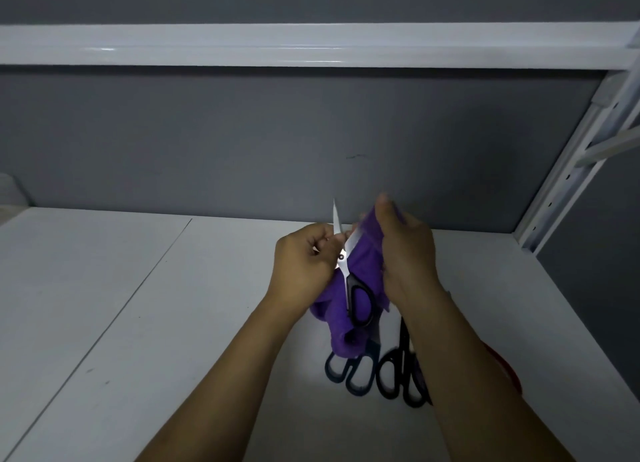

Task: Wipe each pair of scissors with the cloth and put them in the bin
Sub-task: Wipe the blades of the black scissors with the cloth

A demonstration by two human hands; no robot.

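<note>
From the left: my left hand (304, 257) has its grip closed in a pinch on the held scissors (343, 257), up by the pivot and the steel, not on the black handle, which hangs free below. The blades stand open. One points up and away, bare; the other runs into the purple cloth (346, 333). My right hand (407, 253) has its grip curled round the upper part of that cloth, wrapped on the blade, and the rest of the cloth dangles under the handle.

What worries me most is the open edge. A pinch that close to the pivot means that if the blades swing shut, they could nip the left fingertips. On the right, a pull along the blade with only thin cloth between could cut through to the fingers. With the handle loose, I judge the pair could also twist or slip out and fall tip or handle first.

It would land on what lies below. On the white worktop (138, 305), just under the cloth, sit the blue-handled scissors (373, 349), and beside them to the right the black-handled scissors (403, 344), both not yet wiped by my reading. The hanging cloth covers their blades, so I cannot tell how they lie. Further right, my forearm mostly hides a red thing (505, 368) that I cannot identify.

I see no bin anywhere, so the drop-off spot is unknown from here. A white shelf rail (311, 46) spans above, with a slotted upright (568, 174) at far right.
</note>
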